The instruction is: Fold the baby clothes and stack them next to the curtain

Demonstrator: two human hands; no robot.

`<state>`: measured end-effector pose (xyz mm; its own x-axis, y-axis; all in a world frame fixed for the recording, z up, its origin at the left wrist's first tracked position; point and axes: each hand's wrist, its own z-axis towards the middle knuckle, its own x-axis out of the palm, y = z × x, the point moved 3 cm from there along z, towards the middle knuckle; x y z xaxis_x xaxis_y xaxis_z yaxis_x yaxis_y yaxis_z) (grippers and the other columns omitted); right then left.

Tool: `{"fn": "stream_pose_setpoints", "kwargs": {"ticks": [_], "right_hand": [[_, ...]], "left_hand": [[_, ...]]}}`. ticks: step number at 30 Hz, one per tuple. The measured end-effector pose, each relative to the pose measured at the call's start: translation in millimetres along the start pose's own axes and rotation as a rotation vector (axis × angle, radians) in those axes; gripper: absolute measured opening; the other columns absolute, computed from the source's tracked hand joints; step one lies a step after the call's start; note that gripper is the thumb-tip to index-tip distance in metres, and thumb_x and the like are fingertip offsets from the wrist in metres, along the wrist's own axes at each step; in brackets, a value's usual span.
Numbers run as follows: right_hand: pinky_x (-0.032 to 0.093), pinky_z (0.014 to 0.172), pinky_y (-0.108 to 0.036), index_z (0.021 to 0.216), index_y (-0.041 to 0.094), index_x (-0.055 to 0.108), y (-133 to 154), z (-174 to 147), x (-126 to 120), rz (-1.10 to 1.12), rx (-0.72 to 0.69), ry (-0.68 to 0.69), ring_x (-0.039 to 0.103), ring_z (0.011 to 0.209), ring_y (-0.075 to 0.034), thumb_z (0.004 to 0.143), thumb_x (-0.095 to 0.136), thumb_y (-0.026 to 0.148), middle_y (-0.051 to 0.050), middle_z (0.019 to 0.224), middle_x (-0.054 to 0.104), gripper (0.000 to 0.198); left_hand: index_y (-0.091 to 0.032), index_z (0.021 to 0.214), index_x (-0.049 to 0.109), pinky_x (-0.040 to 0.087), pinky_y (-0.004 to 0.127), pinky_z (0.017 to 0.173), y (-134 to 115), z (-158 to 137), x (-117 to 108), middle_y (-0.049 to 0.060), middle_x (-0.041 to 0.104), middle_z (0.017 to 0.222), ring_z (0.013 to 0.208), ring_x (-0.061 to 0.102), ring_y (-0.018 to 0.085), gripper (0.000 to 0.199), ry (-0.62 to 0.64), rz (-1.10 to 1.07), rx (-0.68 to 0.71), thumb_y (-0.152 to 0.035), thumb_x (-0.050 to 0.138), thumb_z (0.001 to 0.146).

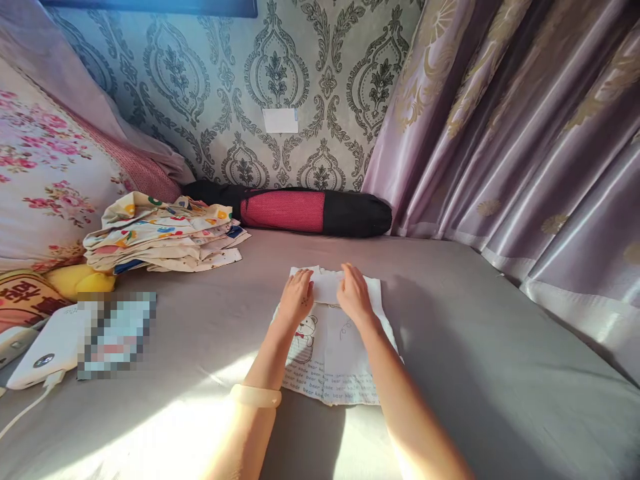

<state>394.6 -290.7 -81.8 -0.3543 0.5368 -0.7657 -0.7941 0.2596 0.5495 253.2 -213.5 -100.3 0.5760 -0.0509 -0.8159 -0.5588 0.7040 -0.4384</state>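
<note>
A white children's garment (pixel 345 363) lies on the grey sheet with its upper part folded down. On its front are a printed bear with a red bow and rows of small lettering. My left hand (pixel 299 295) rests over the upper left of the fold, fingers laid on the cloth and pointing away from me. At the upper right, my right hand (pixel 354 293) touches the same fold, its fingers loosely bent and a little apart from the thumb. Between the hands a strip of plain white cloth shows. The cloth beneath both palms is hidden.
A stack of folded patterned clothes (pixel 165 233) stands at the back left. Behind lies a long black and red bag (pixel 285 210) against the wall. At left are a white power bank (pixel 53 347) with a cable, a blurred packet (pixel 120 337) and a floral pillow (pixel 45 173). Curtains (pixel 500 147) hang right.
</note>
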Motion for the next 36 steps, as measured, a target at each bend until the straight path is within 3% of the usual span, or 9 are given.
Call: {"fn": "stream_pose_setpoints", "kwargs": {"ticks": [2, 5, 10, 20, 25, 27, 30, 33, 36], "right_hand": [[0.018, 0.118, -0.047, 0.14, 0.013, 0.048, 12.7, -7.8, 9.5, -0.123, -0.128, 0.108, 0.028, 0.144, -0.024, 0.093, 0.032, 0.014, -0.012, 0.151, 0.042, 0.049], [0.008, 0.12, -0.049, 0.145, 0.014, 0.042, 20.1, -17.3, 20.7, -0.218, -0.179, 0.26, 0.02, 0.147, -0.025, 0.097, 0.029, 0.024, -0.01, 0.156, 0.035, 0.051], [0.008, 0.12, -0.048, 0.15, 0.016, 0.036, 15.4, -22.9, 28.0, -0.259, -0.133, 0.371, 0.021, 0.147, -0.023, 0.098, 0.025, 0.028, -0.007, 0.157, 0.031, 0.054], [0.008, 0.12, -0.047, 0.15, 0.016, 0.036, 11.5, -23.2, 31.9, -0.261, -0.139, 0.35, 0.022, 0.146, -0.023, 0.098, 0.026, 0.028, -0.006, 0.157, 0.033, 0.054], [0.009, 0.12, -0.044, 0.149, 0.013, 0.037, 11.5, -21.6, 29.6, -0.231, -0.099, 0.324, 0.022, 0.147, -0.021, 0.099, 0.023, 0.029, -0.008, 0.157, 0.033, 0.054], [0.007, 0.12, -0.045, 0.15, 0.011, 0.035, 10.5, -20.3, 25.7, -0.231, -0.071, 0.284, 0.02, 0.147, -0.021, 0.099, 0.023, 0.03, -0.009, 0.157, 0.031, 0.055], [0.005, 0.12, -0.048, 0.149, 0.009, 0.035, 5.8, -17.9, 19.8, -0.257, -0.033, 0.209, 0.017, 0.148, -0.024, 0.099, 0.024, 0.029, -0.012, 0.158, 0.029, 0.055], [0.005, 0.119, -0.05, 0.149, 0.009, 0.035, -1.2, -16.6, 18.4, -0.273, -0.002, 0.172, 0.016, 0.148, -0.025, 0.1, 0.025, 0.03, -0.013, 0.158, 0.029, 0.055], [0.007, 0.119, -0.05, 0.149, 0.009, 0.034, -7.3, -17.1, 21.9, -0.278, 0.032, 0.199, 0.018, 0.148, -0.025, 0.1, 0.026, 0.031, -0.014, 0.158, 0.029, 0.055]], "left_hand": [[-0.011, 0.134, 0.048, 0.03, 0.048, 0.114, -5.2, -0.9, 6.9, 0.017, 0.051, 0.143, 0.139, 0.039, 0.027, 0.042, 0.067, 0.038, 0.006, -0.017, 0.031, 0.096], [-0.007, 0.14, 0.043, 0.024, 0.046, 0.118, -6.3, -4.0, 14.9, 0.019, 0.045, 0.148, 0.143, 0.033, 0.028, 0.047, 0.178, 0.078, -0.012, -0.022, 0.028, 0.098], [-0.011, 0.141, 0.044, 0.023, 0.048, 0.117, -2.3, -7.0, 20.9, 0.018, 0.042, 0.15, 0.143, 0.032, 0.03, 0.048, 0.217, 0.135, -0.076, -0.03, 0.031, 0.099], [-0.013, 0.142, 0.044, 0.022, 0.05, 0.116, -7.1, -5.6, 20.2, 0.016, 0.039, 0.153, 0.143, 0.032, 0.031, 0.048, 0.263, 0.221, -0.109, -0.03, 0.03, 0.099], [-0.015, 0.124, 0.057, 0.035, 0.049, 0.108, -14.8, 7.7, 9.6, 0.016, 0.056, 0.137, 0.131, 0.047, 0.03, 0.037, 0.297, 0.241, -0.103, -0.028, 0.036, 0.096], [-0.014, 0.121, 0.058, 0.036, 0.048, 0.108, -18.7, 15.4, 7.3, 0.017, 0.059, 0.132, 0.13, 0.048, 0.03, 0.037, 0.257, 0.252, -0.112, -0.029, 0.036, 0.096], [-0.013, 0.132, 0.052, 0.026, 0.05, 0.114, -21.3, 23.5, 10.0, 0.017, 0.049, 0.144, 0.139, 0.037, 0.031, 0.043, 0.166, 0.255, -0.124, -0.031, 0.034, 0.097], [-0.009, 0.139, 0.047, 0.021, 0.05, 0.117, -17.3, 23.3, 21.7, 0.02, 0.041, 0.15, 0.144, 0.029, 0.032, 0.05, 0.126, 0.231, -0.136, -0.034, 0.034, 0.098], [-0.008, 0.14, 0.046, 0.021, 0.052, 0.116, -9.9, 17.7, 35.7, 0.021, 0.044, 0.147, 0.142, 0.032, 0.034, 0.054, 0.103, 0.213, -0.141, -0.038, 0.033, 0.098]]}}
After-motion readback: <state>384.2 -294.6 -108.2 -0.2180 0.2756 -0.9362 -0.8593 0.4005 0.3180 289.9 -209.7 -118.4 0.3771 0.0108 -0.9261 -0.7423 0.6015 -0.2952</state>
